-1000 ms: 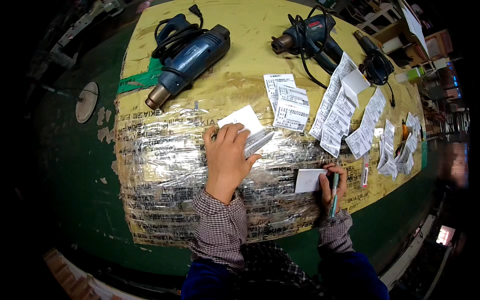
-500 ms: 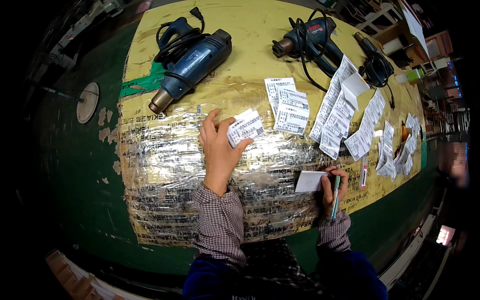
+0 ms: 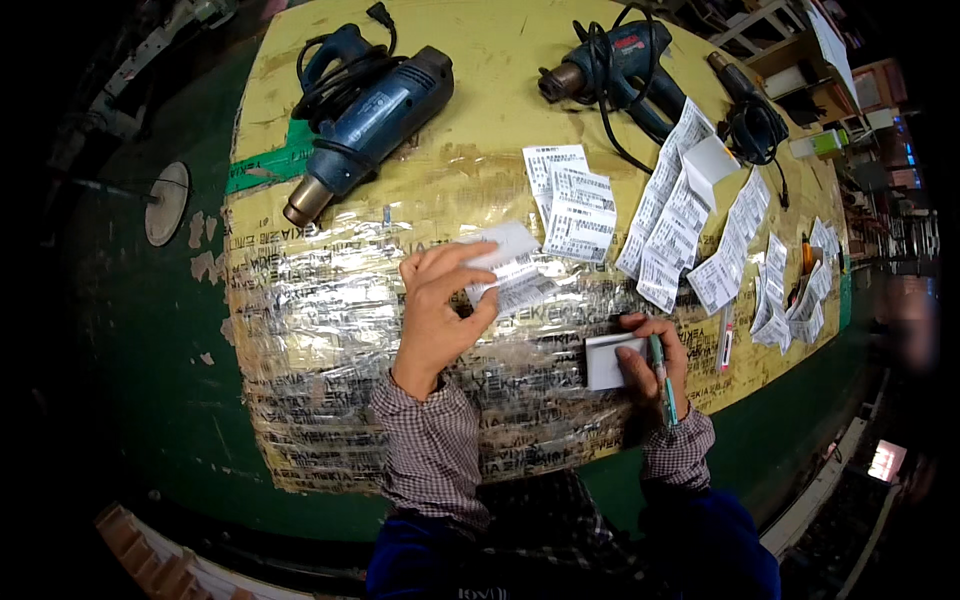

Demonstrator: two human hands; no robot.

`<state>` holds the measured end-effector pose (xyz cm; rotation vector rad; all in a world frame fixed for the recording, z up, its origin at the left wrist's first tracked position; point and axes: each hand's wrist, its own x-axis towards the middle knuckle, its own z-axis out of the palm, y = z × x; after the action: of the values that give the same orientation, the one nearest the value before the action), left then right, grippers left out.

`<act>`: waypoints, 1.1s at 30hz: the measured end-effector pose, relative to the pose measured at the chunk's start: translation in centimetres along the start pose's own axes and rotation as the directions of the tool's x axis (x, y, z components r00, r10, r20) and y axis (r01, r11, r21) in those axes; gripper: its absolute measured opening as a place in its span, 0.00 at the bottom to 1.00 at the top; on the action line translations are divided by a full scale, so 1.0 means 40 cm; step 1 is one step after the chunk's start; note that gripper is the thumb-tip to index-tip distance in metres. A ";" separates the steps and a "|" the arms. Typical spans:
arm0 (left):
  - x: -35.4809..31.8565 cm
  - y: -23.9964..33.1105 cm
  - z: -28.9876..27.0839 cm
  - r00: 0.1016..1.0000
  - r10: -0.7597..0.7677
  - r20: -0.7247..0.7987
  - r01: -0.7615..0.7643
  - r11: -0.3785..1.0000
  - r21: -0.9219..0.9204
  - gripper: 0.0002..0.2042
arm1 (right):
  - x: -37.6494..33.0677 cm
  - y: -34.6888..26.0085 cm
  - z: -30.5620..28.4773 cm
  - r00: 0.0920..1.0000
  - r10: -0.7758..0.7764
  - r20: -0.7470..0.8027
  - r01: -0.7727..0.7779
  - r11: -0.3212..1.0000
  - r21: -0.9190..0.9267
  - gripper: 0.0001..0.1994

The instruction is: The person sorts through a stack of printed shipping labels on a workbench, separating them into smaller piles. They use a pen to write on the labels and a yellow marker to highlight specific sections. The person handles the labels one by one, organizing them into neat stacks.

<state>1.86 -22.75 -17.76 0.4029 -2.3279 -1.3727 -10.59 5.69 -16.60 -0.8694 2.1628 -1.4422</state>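
My left hand point(image 3: 440, 310) holds a small stack of white printed slips point(image 3: 505, 265) a little above the tape-covered yellow table top point(image 3: 330, 320). My right hand point(image 3: 655, 360) grips a green pen point(image 3: 662, 380) and rests on a small white paper pad point(image 3: 605, 362) near the table's front edge. More printed slips point(image 3: 572, 200) lie flat just beyond my left hand.
A blue heat gun point(image 3: 365, 125) with its coiled cord lies at the back left, a second heat gun point(image 3: 615, 65) at the back centre. Long strips of printed slips point(image 3: 675, 210) and loose ones point(image 3: 790, 290) spread to the right. A round metal disc point(image 3: 167, 203) sits on the green surface at left.
My left hand lifted the slips off the table, raised them, and has now brought them back down and slightly right. My right hand with the pen has stayed on the pad.
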 end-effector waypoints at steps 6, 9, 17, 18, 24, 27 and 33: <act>-0.001 -0.020 0.017 0.991 -0.041 -0.125 0.043 0.999 0.009 0.14 | -0.025 -0.022 -0.035 0.986 0.163 0.026 -0.163 0.987 0.011 0.13; -0.001 -0.034 0.035 0.989 -0.065 -0.136 0.054 0.995 -0.079 0.15 | -0.058 -0.011 -0.063 0.991 0.135 0.011 -0.132 0.951 0.279 0.13; 0.003 -0.012 0.031 0.996 0.008 -0.092 0.010 0.982 0.190 0.38 | 0.005 -0.061 -0.062 0.953 0.010 -0.301 0.126 0.895 0.428 0.14; 0.004 -0.005 0.037 0.993 -0.025 -0.117 0.048 0.979 0.197 0.37 | 0.018 -0.074 -0.052 0.964 -0.001 -0.264 0.117 0.897 0.427 0.14; 0.014 -0.019 0.058 0.977 -0.028 -0.213 0.077 0.971 0.225 0.20 | 0.122 -0.124 0.038 0.987 -0.158 -0.008 0.146 0.890 0.433 0.13; 0.024 -0.030 0.060 0.974 -0.019 -0.224 0.073 0.969 0.235 0.16 | 0.181 -0.148 0.068 0.990 -0.137 0.047 0.095 0.860 0.502 0.12; 0.035 -0.020 0.070 0.957 0.091 -0.276 0.001 0.948 0.318 0.15 | 0.250 -0.117 0.124 0.961 -0.179 0.213 0.152 0.979 0.134 0.09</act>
<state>-0.69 -21.60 -19.39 0.5967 -2.2913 -0.8497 -13.46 -5.80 -14.11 -1.1344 1.8584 -1.4538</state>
